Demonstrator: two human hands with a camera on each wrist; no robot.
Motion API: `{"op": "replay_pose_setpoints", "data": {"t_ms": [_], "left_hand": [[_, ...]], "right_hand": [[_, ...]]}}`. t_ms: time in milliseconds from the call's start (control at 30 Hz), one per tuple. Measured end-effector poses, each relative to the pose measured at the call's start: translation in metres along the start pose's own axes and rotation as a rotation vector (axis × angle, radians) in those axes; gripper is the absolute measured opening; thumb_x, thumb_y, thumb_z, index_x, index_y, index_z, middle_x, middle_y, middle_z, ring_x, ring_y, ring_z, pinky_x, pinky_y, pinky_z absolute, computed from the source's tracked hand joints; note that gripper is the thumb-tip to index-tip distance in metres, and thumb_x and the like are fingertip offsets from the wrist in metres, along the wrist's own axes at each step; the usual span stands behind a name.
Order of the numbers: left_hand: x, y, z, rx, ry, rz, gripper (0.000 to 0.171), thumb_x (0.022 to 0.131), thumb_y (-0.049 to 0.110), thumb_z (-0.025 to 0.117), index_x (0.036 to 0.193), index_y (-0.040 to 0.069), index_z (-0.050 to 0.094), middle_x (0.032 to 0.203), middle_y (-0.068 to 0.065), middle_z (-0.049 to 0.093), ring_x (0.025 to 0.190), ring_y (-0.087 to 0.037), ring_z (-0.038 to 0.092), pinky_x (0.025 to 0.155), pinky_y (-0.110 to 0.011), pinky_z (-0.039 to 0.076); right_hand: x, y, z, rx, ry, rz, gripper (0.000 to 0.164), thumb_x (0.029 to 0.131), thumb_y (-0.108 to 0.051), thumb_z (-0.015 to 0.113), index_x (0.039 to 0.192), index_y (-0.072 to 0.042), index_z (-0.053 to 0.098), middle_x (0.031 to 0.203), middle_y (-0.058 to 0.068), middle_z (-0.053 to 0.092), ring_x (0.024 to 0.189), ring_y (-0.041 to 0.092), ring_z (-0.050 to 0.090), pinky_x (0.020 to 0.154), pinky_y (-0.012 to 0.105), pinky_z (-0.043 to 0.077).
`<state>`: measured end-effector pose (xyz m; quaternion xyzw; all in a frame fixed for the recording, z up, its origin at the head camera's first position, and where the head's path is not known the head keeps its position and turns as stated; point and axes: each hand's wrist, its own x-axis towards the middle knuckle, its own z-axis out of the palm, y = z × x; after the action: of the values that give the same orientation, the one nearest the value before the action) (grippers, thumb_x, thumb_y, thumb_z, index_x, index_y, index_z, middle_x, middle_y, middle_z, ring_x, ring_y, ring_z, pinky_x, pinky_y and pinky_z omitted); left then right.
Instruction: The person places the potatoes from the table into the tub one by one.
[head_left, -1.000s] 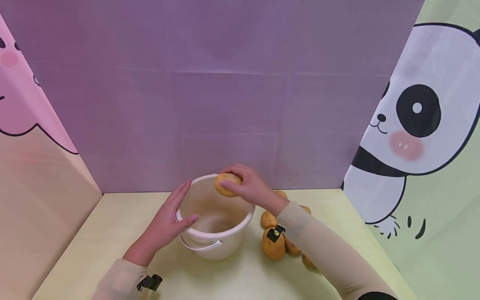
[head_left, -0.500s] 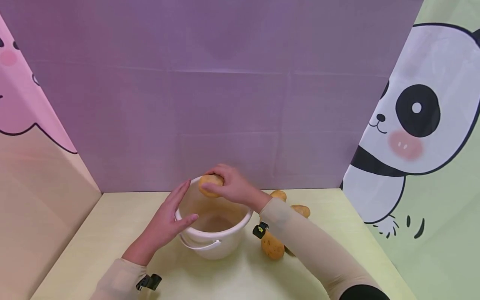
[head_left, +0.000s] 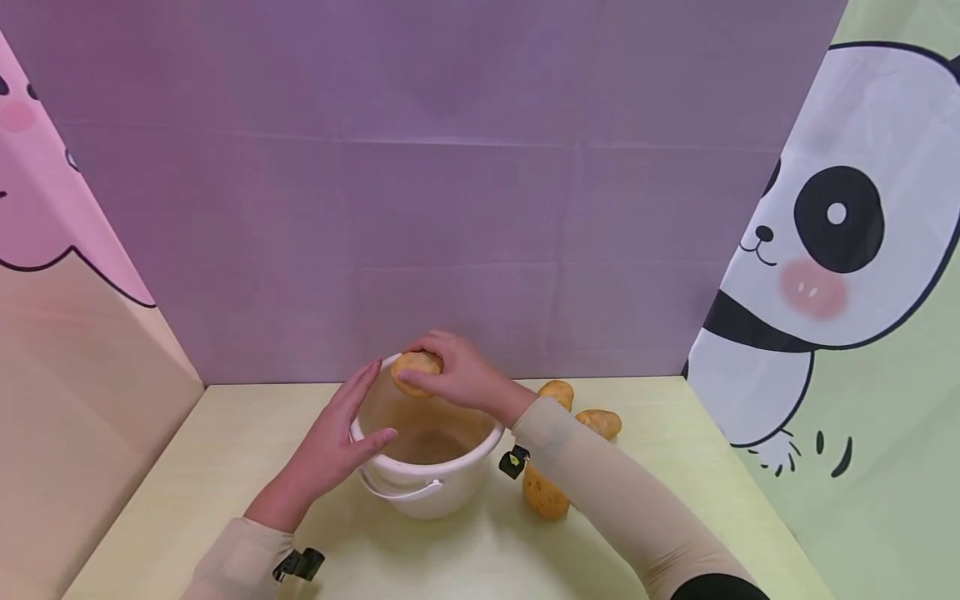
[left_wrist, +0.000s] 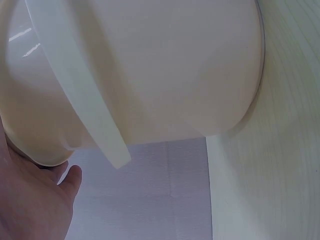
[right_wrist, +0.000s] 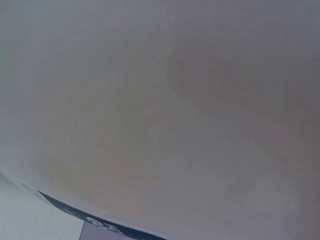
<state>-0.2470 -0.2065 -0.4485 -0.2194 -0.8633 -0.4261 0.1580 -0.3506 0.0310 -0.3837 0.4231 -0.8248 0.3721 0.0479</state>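
Observation:
A white plastic bucket stands upright on the table in the head view. My left hand grips its left rim, thumb over the near edge and fingers along the far left side. The left wrist view shows the bucket's outer wall and its pale handle, with part of my left hand at the rim. With its thumb in front, my right hand holds a yellow-brown potato at the bucket's mouth, near the far left rim. A blurred pale surface fills most of the right wrist view.
To the right of the bucket lie several potatoes, including one at the back, another beside the sleeve and one nearer the front. My right forearm covers part of this group. A purple backdrop rises behind the table.
My right hand has carried the potato leftward across the bucket's mouth, slowing over the last half second. The left hand stays on the rim.

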Motion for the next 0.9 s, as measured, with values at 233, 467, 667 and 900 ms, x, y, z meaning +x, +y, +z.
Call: {"op": "replay_pose_setpoints", "data": {"t_ms": [233, 467, 667, 900], "left_hand": [[-0.0019, 0.0021, -0.0006, 0.005, -0.004, -0.018, 0.101, 0.097, 0.044, 0.083, 0.176, 0.012, 0.029, 0.18, -0.019, 0.028, 0.162, -0.051, 0.029, 0.12, -0.081, 0.031], [-0.001, 0.0027, -0.0007, 0.006, -0.003, -0.019, 0.099, 0.098, 0.039, 0.082, 0.176, 0.011, 0.028, 0.18, -0.019, 0.028, 0.162, -0.052, 0.029, 0.119, -0.082, 0.032], [-0.0012, 0.0056, 0.0, 0.008, -0.002, -0.02, 0.098, 0.098, 0.039, 0.082, 0.176, 0.01, 0.03, 0.179, -0.02, 0.028, 0.161, -0.053, 0.03, 0.118, -0.081, 0.034], [-0.002, 0.0069, -0.0005, 0.017, 0.0, -0.033, 0.098, 0.097, 0.036, 0.082, 0.176, 0.01, 0.03, 0.179, -0.02, 0.029, 0.16, -0.053, 0.031, 0.115, -0.081, 0.037]], "right_hand": [[0.0008, 0.0023, 0.0018, -0.012, -0.002, 0.019, 0.04, 0.101, -0.043, 0.08, 0.129, -0.015, 0.077, 0.116, -0.006, 0.07, 0.101, 0.012, 0.062, 0.085, 0.027, 0.055], [0.0001, 0.0014, 0.0008, -0.005, -0.016, 0.044, 0.043, 0.102, -0.044, 0.079, 0.133, -0.013, 0.074, 0.121, -0.003, 0.067, 0.108, 0.014, 0.061, 0.092, 0.031, 0.058], [-0.0004, 0.0012, 0.0009, 0.009, -0.035, 0.05, 0.044, 0.103, -0.042, 0.079, 0.133, -0.012, 0.073, 0.122, -0.001, 0.067, 0.114, 0.017, 0.061, 0.101, 0.042, 0.06], [-0.0017, -0.0023, 0.0009, 0.0, -0.05, 0.062, 0.043, 0.104, -0.043, 0.078, 0.135, -0.013, 0.073, 0.124, -0.003, 0.067, 0.116, 0.014, 0.06, 0.104, 0.045, 0.059]]}}
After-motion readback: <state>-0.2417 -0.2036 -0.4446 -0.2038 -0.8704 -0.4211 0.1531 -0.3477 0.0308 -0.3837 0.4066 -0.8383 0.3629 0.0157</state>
